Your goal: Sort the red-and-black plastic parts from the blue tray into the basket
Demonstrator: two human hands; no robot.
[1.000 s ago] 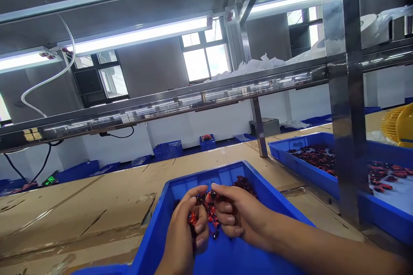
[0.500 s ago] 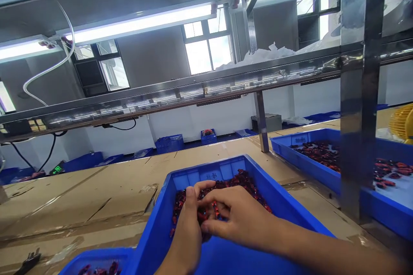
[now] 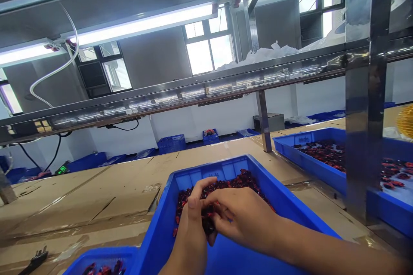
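A blue plastic bin (image 3: 287,206) sits in front of me on a cardboard-covered table (image 3: 80,206). Inside lies a heap of small red and black parts (image 3: 248,179). My left hand (image 3: 193,227) is cupped with its fingers curled over a clump of these parts. My right hand (image 3: 240,217) reaches in from the right, fingers bent and pinching into the same clump. Both hands meet over the bin's near half.
A second blue tray (image 3: 309,167) of similar red parts stands to the right behind a steel post (image 3: 364,116). A small blue bin (image 3: 97,262) with a few parts is at lower left, a black plug (image 3: 32,260) beside it. A steel shelf (image 3: 193,94) runs overhead.
The view has tilted down a little and the hands have dropped lower into the bin. The small bin and the plug at lower left have come into view.
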